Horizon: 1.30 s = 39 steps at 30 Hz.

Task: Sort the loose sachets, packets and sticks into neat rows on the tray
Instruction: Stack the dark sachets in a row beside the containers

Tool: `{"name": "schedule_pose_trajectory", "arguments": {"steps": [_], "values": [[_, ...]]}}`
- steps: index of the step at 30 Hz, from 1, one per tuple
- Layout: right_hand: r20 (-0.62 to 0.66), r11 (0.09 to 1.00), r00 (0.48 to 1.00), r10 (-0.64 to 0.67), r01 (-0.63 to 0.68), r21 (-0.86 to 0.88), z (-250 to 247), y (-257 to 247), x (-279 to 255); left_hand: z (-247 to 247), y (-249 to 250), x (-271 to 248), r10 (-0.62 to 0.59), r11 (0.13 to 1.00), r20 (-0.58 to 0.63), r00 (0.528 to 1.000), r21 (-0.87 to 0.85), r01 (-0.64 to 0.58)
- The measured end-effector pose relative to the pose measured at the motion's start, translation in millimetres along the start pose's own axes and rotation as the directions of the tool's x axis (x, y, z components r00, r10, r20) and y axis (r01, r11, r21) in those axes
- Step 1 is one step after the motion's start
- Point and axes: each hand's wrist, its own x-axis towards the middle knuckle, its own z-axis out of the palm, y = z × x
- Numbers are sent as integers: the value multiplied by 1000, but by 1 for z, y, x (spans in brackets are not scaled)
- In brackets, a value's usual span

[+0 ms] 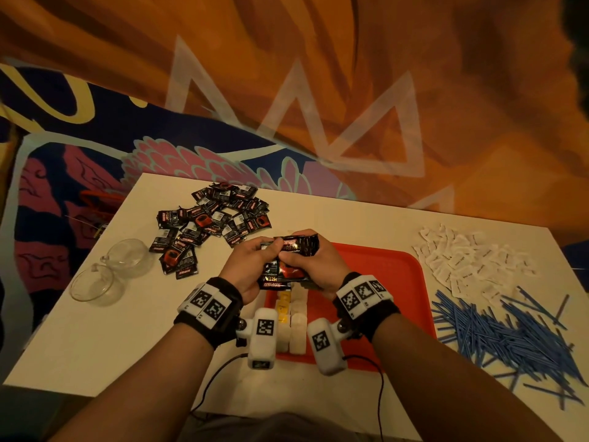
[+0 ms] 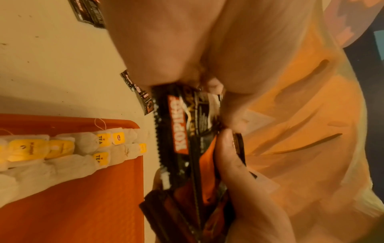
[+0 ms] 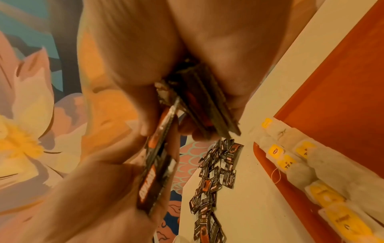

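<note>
Both hands hold a bunch of black coffee sachets (image 1: 288,264) above the far left corner of the red tray (image 1: 398,282). My left hand (image 1: 251,264) pinches the sachets from the left, and the right hand (image 1: 318,263) grips several stacked ones from the right. In the left wrist view a black sachet (image 2: 180,131) stands on edge between the fingers. The right wrist view shows a fanned stack of sachets (image 3: 199,102) in my right palm. Two rows of tea bags (image 1: 291,314) with yellow tags lie along the tray's left side. A loose pile of black sachets (image 1: 210,224) lies on the table at the back left.
White sachets (image 1: 471,263) are scattered at the right, with a heap of blue sticks (image 1: 510,333) in front of them. Two clear glass cups (image 1: 108,272) stand at the table's left edge. Patterned cloth lies beyond the white table (image 1: 95,346).
</note>
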Motion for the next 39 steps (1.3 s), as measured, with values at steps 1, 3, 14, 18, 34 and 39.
{"name": "schedule_pose_trajectory", "arguments": {"steps": [1,3,14,18,34,39], "values": [[-3,1000,1000,2,-2,-11,-1,-2,-1,-1,0,1,-14,1000,8,1000,-17,14],[-30,1000,1000,-1,0,-19,-3,-1,0,-4,-2,3,-35,999,4,999,-28,35],[-198,963,970,142,-89,255,-13,9,2,1,3,2,403,908,-209,891,209,-362],[-83,890,964,254,-200,411,-9,4,0,11,7,-3,617,759,-89,782,329,-561],[359,669,926,119,-342,660,-16,-12,-16,0,-10,-1,600,115,658,455,492,-863],[191,672,979,67,-186,717,-15,-18,-11,13,-14,-17,625,301,524,578,522,-798]]}}
